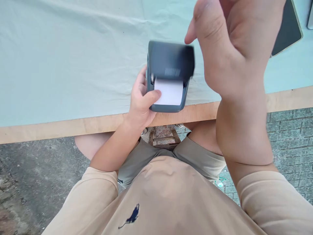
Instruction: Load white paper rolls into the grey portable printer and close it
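My left hand (141,101) grips a small dark blue-grey printer (168,108) from its left side, the thumb pressing on the white paper (170,93) inside it. The printer's lid (171,60) is tilted up, blurred, and bears a pale barcode-like patch. Close to the camera, my right hand (234,42) is raised above and to the right of the printer. One of its fingertips shows near the lid's top right corner, with a small gap between them. Nothing shows in that hand, its fingers loosely bent and partly cut off by the top edge.
A pale blue cloth (73,65) covers the table, which has a bare wooden front edge (61,129). A dark phone-like or tablet-like device (287,31) lies at the upper right, partly behind my right hand. Below the table edge are my legs and a wooden stool (163,139).
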